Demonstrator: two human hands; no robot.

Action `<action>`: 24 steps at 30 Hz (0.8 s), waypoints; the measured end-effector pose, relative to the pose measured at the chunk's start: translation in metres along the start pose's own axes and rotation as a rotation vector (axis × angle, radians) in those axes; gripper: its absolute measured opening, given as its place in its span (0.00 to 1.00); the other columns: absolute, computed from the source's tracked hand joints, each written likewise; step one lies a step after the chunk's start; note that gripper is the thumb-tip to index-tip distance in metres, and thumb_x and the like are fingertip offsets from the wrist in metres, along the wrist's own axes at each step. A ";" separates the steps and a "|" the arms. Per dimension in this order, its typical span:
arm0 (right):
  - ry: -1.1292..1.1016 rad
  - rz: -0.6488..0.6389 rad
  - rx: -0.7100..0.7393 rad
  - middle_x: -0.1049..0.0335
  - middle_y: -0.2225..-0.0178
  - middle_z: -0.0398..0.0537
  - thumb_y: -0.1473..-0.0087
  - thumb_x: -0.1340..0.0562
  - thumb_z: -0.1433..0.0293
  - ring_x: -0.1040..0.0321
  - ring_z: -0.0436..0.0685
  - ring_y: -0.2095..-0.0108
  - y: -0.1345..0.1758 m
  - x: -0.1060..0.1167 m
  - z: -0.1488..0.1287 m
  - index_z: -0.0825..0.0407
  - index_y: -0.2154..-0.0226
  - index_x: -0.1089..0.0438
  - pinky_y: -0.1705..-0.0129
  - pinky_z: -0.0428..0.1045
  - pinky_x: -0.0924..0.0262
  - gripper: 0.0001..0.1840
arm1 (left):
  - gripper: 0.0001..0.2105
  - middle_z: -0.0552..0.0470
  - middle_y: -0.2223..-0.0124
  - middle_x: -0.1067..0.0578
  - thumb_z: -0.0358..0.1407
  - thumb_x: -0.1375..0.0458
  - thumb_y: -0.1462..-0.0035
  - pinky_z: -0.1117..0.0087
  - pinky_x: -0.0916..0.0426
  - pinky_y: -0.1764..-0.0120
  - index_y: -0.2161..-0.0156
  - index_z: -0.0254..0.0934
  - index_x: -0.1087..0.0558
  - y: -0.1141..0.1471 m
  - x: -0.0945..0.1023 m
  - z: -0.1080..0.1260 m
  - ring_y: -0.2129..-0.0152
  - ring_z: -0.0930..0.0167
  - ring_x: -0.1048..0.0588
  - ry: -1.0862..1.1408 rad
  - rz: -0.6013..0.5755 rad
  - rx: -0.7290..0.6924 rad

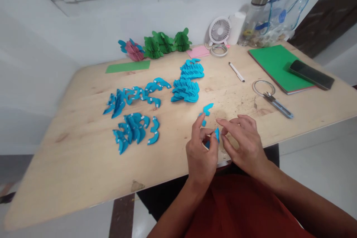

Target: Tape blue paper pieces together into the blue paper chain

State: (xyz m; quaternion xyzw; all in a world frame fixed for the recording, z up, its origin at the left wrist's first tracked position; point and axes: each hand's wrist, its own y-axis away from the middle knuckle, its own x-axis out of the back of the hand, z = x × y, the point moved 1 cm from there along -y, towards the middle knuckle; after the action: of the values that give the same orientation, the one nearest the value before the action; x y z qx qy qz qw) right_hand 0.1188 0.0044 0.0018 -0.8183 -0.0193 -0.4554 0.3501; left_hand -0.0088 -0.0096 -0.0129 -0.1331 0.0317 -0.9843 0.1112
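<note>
My left hand (202, 152) pinches a small curved blue paper piece (216, 134) between thumb and fingers, its index finger pointing up. Close against that piece, on its right, is my right hand (244, 141). Its thumb and a finger come together at the paper's edge, and whatever is between them is too small to make out. Just beyond my fingers lies a loose blue paper piece (208, 109), with another partly hidden by my left hand. Farther off are a stack of blue cutouts (185, 91) and, to the left, blue wavy pieces with white tabs (132, 128).
Green honeycomb paper shapes (164, 42) and a pink-and-blue one (134, 50) stand by the wall. Near a small fan (219, 31) lies a tape roll (219, 50). Rightward are a pen (236, 71), a cutter (279, 106), a green folder (275, 63), a phone (311, 74) and a bottle (252, 18).
</note>
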 end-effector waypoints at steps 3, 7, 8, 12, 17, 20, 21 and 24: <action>-0.018 -0.002 -0.006 0.28 0.71 0.42 0.46 0.44 0.79 0.33 0.56 0.66 0.001 -0.002 0.000 0.46 0.44 0.42 0.52 0.59 0.45 0.28 | 0.24 0.56 0.69 0.23 0.28 0.46 0.45 0.73 0.32 0.68 0.43 0.42 0.39 0.001 0.000 0.002 0.75 0.74 0.26 0.001 -0.008 0.004; -0.028 -0.001 -0.004 0.29 0.71 0.43 0.46 0.44 0.79 0.33 0.56 0.66 0.001 -0.004 0.001 0.47 0.44 0.42 0.52 0.59 0.45 0.27 | 0.24 0.55 0.69 0.23 0.28 0.46 0.45 0.73 0.32 0.67 0.43 0.41 0.39 0.001 -0.001 0.002 0.74 0.74 0.26 -0.002 -0.031 0.002; -0.034 -0.004 -0.005 0.29 0.71 0.44 0.46 0.44 0.79 0.33 0.56 0.65 0.001 -0.005 0.001 0.48 0.44 0.42 0.52 0.59 0.45 0.27 | 0.24 0.55 0.69 0.23 0.28 0.46 0.45 0.73 0.32 0.67 0.43 0.41 0.39 0.001 -0.001 0.002 0.74 0.74 0.26 -0.003 -0.036 0.001; -0.083 -0.035 -0.017 0.29 0.70 0.44 0.47 0.44 0.78 0.34 0.56 0.65 0.001 -0.004 0.002 0.49 0.44 0.42 0.54 0.58 0.45 0.27 | 0.25 0.56 0.69 0.23 0.27 0.46 0.45 0.74 0.31 0.68 0.42 0.41 0.40 0.001 -0.001 -0.001 0.74 0.75 0.26 0.000 -0.050 -0.016; -0.150 -0.091 -0.038 0.30 0.68 0.47 0.48 0.46 0.79 0.35 0.58 0.63 0.001 -0.001 0.001 0.51 0.45 0.42 0.55 0.59 0.45 0.27 | 0.25 0.57 0.68 0.23 0.26 0.47 0.46 0.75 0.31 0.67 0.42 0.40 0.40 0.000 -0.002 -0.004 0.74 0.76 0.26 -0.014 -0.067 -0.047; -0.159 -0.100 -0.055 0.31 0.68 0.48 0.47 0.46 0.79 0.35 0.58 0.63 0.001 0.000 0.000 0.52 0.46 0.41 0.55 0.59 0.45 0.25 | 0.25 0.57 0.68 0.23 0.26 0.47 0.45 0.75 0.31 0.68 0.42 0.41 0.41 0.000 -0.002 -0.005 0.73 0.76 0.25 -0.012 -0.084 -0.046; -0.158 -0.097 -0.058 0.30 0.68 0.48 0.47 0.46 0.79 0.35 0.58 0.63 0.001 0.000 0.000 0.52 0.46 0.41 0.55 0.59 0.45 0.25 | 0.25 0.57 0.68 0.23 0.27 0.47 0.45 0.75 0.31 0.68 0.42 0.41 0.41 0.001 -0.002 -0.005 0.73 0.76 0.25 -0.013 -0.087 -0.044; -0.161 -0.086 -0.068 0.30 0.68 0.47 0.47 0.46 0.78 0.35 0.58 0.63 0.001 0.000 0.000 0.52 0.46 0.40 0.54 0.59 0.46 0.24 | 0.25 0.58 0.68 0.23 0.27 0.46 0.45 0.75 0.31 0.68 0.42 0.42 0.41 0.001 -0.002 -0.004 0.73 0.76 0.26 -0.014 -0.085 -0.026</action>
State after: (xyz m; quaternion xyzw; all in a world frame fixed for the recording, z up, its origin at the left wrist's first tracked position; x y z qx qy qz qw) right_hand 0.1187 0.0039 0.0014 -0.8621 -0.0668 -0.4032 0.2995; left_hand -0.0083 -0.0102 -0.0176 -0.1427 0.0382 -0.9867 0.0675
